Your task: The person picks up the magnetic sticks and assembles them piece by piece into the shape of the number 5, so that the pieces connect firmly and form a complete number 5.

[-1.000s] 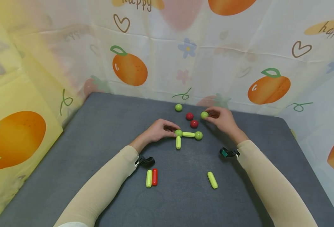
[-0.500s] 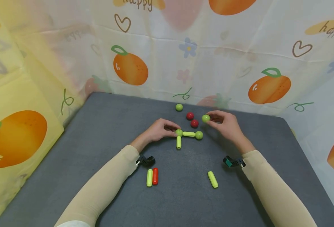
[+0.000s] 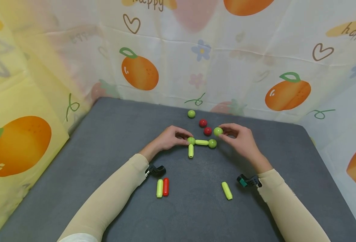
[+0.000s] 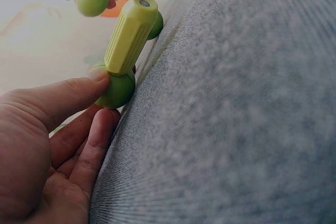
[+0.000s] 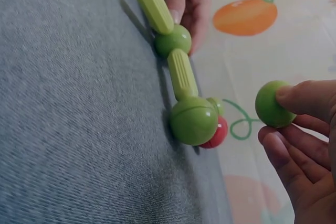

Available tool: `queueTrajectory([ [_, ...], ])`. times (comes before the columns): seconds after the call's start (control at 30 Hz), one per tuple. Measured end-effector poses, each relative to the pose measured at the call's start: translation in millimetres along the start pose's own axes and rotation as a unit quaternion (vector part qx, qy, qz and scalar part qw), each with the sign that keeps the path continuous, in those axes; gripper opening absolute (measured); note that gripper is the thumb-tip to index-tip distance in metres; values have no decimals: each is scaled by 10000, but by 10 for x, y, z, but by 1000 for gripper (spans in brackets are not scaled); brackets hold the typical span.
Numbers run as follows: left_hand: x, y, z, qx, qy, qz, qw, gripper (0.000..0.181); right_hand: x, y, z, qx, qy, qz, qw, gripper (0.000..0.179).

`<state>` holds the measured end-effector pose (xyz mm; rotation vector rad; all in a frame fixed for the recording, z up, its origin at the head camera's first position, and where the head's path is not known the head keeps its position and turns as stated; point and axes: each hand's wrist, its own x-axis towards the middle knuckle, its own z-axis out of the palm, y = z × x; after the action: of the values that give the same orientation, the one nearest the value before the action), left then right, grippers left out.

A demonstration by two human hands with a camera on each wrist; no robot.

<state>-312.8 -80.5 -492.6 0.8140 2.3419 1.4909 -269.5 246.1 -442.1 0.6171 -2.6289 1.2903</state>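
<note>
My left hand (image 3: 173, 138) pinches a green ball (image 4: 119, 91) at the corner of a small built piece. From that ball one yellow-green rod (image 3: 191, 151) points toward the near side, and another yellow-green rod (image 3: 202, 142) runs right to a second green ball (image 3: 212, 143). In the left wrist view the near rod shows a metallic dot at its free end. My right hand (image 3: 240, 139) holds a loose green ball (image 5: 275, 104) between thumb and fingers, raised above the table just beyond the piece's right end.
Two red balls (image 3: 207, 131) and another green ball (image 3: 191, 114) lie behind the piece. Nearer me, a yellow-green rod (image 3: 159, 188) and a red rod (image 3: 166, 187) lie side by side, with a single yellow-green rod (image 3: 226, 190) to the right. A printed cloth (image 3: 238, 60) hangs behind the grey table (image 3: 120, 215).
My right hand has come nearer to me with the green ball, away from the table's far side toward the built piece. The left hand keeps its hold in the same spot.
</note>
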Motion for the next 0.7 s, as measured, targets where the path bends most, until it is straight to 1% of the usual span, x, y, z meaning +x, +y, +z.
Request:
queueTrajectory([
  [0.17,-1,2,-18,24,34,3,10000,28,-29,-80,20,46,-56,-81,9999,33],
  [0.37,-7,-10,-5,150,-12,35,9999,29,-138,-199,82,131,-167,-144,9997,33],
  [0.5,6,-8,12,101,11,49,9999,28,-211,-245,130,182,-236,-208,9993,32],
  [0.6,8,-14,11,87,-27,37,10000,28,-258,-283,179,264,-317,-242,9989,32],
  [0.7,4,-18,-6,84,-26,53,9999,29,-274,-351,233,366,-391,-314,9981,31],
])
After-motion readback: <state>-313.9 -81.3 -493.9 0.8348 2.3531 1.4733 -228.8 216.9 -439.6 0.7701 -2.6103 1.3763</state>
